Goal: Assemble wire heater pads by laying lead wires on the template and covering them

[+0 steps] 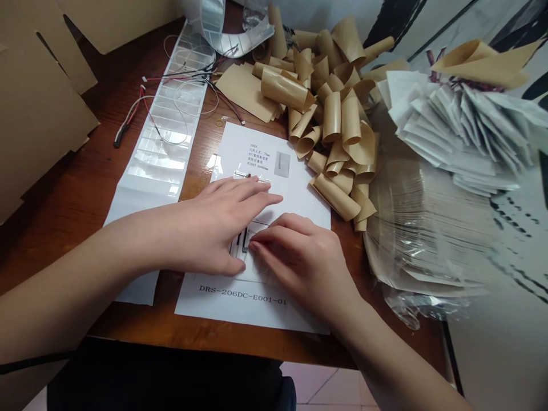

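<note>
My left hand [233,208] lies across a white printed sheet [252,308], palm down with its fingers stretched out. To its right, my right hand [306,257] has its thumb and fingertips pinched together, close to a small dark strip-like piece [245,241] on the sheet. Whatever the pinch holds is too small to make out. The dark piece lies between my two hands, over a printed drawing that my hands partly hide. Beyond my left fingers a thin wire-like part [243,175] shows on the sheet.
Curled brown paper pieces [331,117] are heaped behind the sheet. White paper bundles [466,125] top a plastic-wrapped stack [432,228] at right. Thin wires with connectors [148,98] cross a label strip [171,131]. Cardboard [38,108] stands at left on the wooden table [128,325].
</note>
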Demonstrator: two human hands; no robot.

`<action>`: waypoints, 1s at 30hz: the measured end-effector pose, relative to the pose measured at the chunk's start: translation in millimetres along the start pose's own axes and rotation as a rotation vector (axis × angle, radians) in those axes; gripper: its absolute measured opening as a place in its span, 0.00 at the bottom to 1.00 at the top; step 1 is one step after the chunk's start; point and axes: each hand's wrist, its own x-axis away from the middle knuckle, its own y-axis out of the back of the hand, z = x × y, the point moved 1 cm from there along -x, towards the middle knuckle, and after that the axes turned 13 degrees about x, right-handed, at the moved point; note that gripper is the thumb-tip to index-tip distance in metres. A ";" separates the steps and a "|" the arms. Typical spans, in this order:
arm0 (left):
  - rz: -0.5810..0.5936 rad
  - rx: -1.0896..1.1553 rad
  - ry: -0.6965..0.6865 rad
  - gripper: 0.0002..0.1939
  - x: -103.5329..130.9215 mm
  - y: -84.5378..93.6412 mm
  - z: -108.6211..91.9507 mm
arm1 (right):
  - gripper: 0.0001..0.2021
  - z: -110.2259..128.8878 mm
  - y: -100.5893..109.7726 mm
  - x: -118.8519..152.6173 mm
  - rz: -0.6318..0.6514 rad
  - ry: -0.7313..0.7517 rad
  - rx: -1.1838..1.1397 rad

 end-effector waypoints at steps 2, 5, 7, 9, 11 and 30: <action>-0.003 0.006 -0.020 0.44 0.6 0.7 0.9 | 0.05 0.4 0.3 0.1 0.003 -0.003 0.000; -0.028 0.009 -0.023 0.42 -0.1 0.0 0.8 | 0.05 0.9 -0.7 0.8 0.002 -0.011 0.011; -0.043 0.000 -0.015 0.42 -1.3 -1.6 -0.4 | 0.05 0.9 -1.6 1.1 0.003 -0.017 0.006; -0.049 -0.007 -0.010 0.43 -2.6 -3.2 -1.8 | 0.05 0.8 -2.3 0.9 0.007 -0.021 -0.010; -0.049 -0.007 -0.009 0.43 -3.6 -4.1 -2.7 | 0.05 0.5 -2.5 0.3 0.009 -0.027 -0.024; -0.054 0.055 -0.042 0.39 -2.6 2.6 3.6 | 0.06 -2.3 5.9 -0.5 0.111 0.010 -0.062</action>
